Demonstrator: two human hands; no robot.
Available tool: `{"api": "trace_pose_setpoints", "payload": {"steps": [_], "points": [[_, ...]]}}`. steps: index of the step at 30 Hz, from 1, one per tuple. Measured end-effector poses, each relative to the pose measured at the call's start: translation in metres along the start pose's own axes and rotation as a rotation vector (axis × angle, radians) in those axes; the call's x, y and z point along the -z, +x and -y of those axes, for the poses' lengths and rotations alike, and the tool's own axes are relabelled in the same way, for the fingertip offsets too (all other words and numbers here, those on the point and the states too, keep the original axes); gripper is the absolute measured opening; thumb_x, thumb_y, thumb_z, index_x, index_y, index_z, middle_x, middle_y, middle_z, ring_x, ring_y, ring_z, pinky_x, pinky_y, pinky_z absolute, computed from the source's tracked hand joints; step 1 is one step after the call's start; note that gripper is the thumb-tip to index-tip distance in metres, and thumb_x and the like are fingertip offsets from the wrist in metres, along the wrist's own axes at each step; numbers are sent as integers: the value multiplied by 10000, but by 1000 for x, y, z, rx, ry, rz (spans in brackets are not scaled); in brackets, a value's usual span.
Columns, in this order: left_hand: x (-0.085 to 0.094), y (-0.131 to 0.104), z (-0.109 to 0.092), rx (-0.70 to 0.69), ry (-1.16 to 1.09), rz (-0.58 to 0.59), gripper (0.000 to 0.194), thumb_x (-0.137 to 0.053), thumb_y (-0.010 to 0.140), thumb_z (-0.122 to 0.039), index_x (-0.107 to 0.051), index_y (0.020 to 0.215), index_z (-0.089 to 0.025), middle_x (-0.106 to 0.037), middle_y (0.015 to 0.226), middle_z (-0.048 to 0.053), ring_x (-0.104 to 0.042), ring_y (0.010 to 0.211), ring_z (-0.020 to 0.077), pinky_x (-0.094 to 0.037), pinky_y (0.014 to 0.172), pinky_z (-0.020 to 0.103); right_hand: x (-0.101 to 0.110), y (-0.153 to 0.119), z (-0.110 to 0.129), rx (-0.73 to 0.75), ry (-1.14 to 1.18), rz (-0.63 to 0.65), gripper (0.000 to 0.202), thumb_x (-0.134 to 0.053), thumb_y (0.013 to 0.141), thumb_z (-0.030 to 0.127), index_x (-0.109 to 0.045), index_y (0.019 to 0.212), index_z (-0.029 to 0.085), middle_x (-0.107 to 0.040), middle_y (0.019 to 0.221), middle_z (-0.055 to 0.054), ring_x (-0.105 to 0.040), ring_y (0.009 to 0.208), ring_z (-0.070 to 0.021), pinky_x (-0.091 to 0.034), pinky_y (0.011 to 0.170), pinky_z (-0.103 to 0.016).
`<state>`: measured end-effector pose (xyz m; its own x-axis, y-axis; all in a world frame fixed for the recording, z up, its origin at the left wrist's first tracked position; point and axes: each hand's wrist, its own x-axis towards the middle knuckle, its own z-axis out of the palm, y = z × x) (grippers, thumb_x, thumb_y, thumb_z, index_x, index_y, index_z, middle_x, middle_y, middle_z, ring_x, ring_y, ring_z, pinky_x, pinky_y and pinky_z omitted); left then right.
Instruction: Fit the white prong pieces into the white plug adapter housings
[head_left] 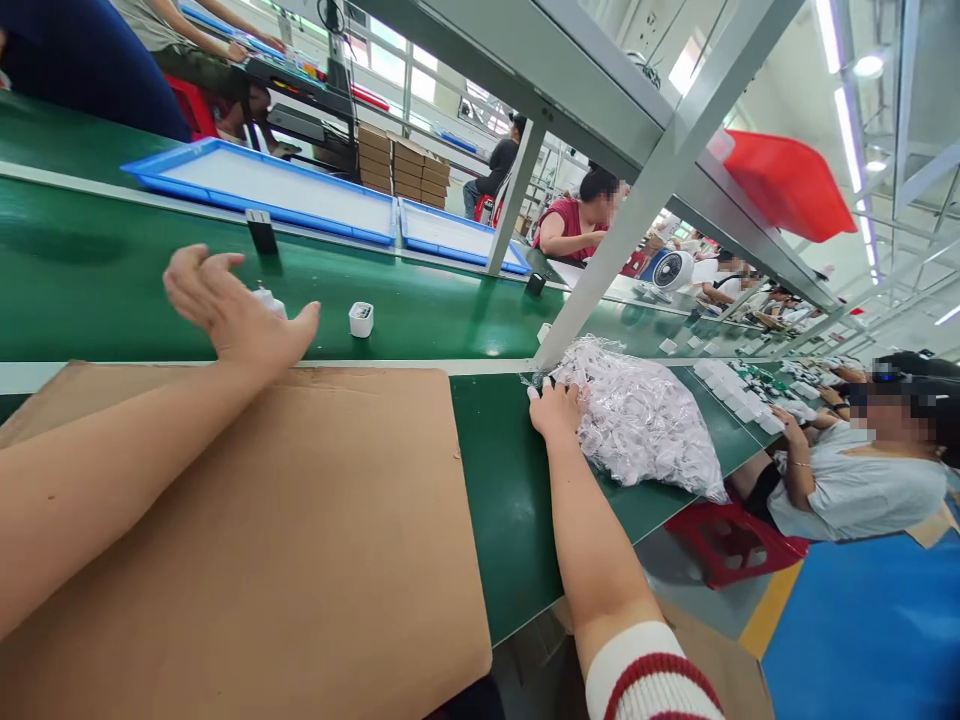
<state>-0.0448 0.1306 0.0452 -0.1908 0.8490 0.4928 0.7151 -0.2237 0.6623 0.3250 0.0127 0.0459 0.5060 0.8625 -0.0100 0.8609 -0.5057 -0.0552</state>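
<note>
My left hand [238, 318] is over the green conveyor belt with fingers spread and thumb stretched out. Partly hidden behind it, a small white piece [270, 303] lies near the palm; I cannot tell whether they touch. To its right a white charger-like block [361, 320] stands on the belt, and a black block [261, 231] is beyond my fingers. My right hand [556, 408] rests with fingers spread at the left end of a clear plastic bag [645, 420] full of white pieces, beside the grey post. Its fingertips look white.
Brown cardboard [300, 540] covers the near left worktop. A grey slanted post [600, 260] rises from the belt's edge. Blue-framed white trays [285, 195] lie along the far side. A red bin [787, 185] sits overhead. A co-worker [855, 480] sits at right; others are beyond.
</note>
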Motion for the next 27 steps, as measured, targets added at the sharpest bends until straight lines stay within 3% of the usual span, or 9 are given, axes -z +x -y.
{"api": "trace_pose_setpoints", "payload": {"steps": [1,3,7,10,14,18,21,23,27], "points": [[-3,-1,-6,-71,45,-13,921,-677,902,-539,-257,1542,-26,-164,1677,265,-132,1562,414,-125,1278,638,1,1,1,-9,7,-1,601,-270,1112,429,-469,1620,178,-473,1657,-156,-204,1618,-380,-150,1303,-577],[-9,2,-15,-69,144,43,956,-678,865,-603,-362,1544,-9,-284,1655,256,-214,1534,420,-168,1275,585,4,4,4,-26,26,6,582,-301,1109,438,-505,1592,185,-489,1641,-157,-228,1605,-378,-206,1286,-573],[-20,20,-17,56,349,437,934,-572,863,-742,-589,1380,36,-519,1488,325,-335,1439,489,-288,1150,594,11,7,9,-50,76,-1,511,-400,1081,408,-631,1458,154,-565,1563,-181,-316,1553,-394,-375,1193,-562],[-19,23,-12,-2,372,451,774,-431,926,-758,-697,1178,-76,-694,1259,202,-428,1377,456,-333,1084,552,12,4,7,-50,118,-82,479,-410,1065,357,-652,1413,135,-567,1555,-191,-336,1536,-397,-429,1146,-561],[-6,-6,-19,-171,249,360,634,-440,954,-643,-700,1148,-98,-711,1271,183,-481,1376,408,-355,1065,521,15,0,4,-41,150,-224,472,-446,1006,242,-621,1429,130,-594,1521,-189,-353,1520,-405,-413,1155,-577],[8,-57,-40,-256,50,455,535,-496,923,-640,-740,1057,-183,-766,1198,130,-555,1295,370,-330,1074,522,17,-11,19,162,387,-417,288,-509,916,151,-711,1120,174,-727,1267,-144,-606,1267,-313,-448,1139,-464],[15,-91,-48,-337,-87,567,489,-511,915,-627,-750,1045,-221,-781,1175,95,-592,1251,357,-328,1079,511,18,-35,38,501,646,-243,159,-532,926,198,-660,1015,228,-748,1129,-67,-709,969,-213,-561,917,-348],[15,-105,-46,-363,-126,622,461,-519,898,-605,-749,1044,-234,-782,1154,81,-618,1210,350,-340,1072,498,18,-54,49,685,654,-95,164,-549,911,200,-647,1035,246,-740,1095,-34,-705,894,-185,-564,822,-313],[8,-113,-34,-318,-184,672,488,-585,858,-611,-731,1138,-240,-770,1164,71,-644,1146,323,-384,1066,456,16,-74,60,775,441,-15,364,-597,795,113,-678,1125,245,-723,1068,-34,-666,946,-204,-550,830,-324]]}}
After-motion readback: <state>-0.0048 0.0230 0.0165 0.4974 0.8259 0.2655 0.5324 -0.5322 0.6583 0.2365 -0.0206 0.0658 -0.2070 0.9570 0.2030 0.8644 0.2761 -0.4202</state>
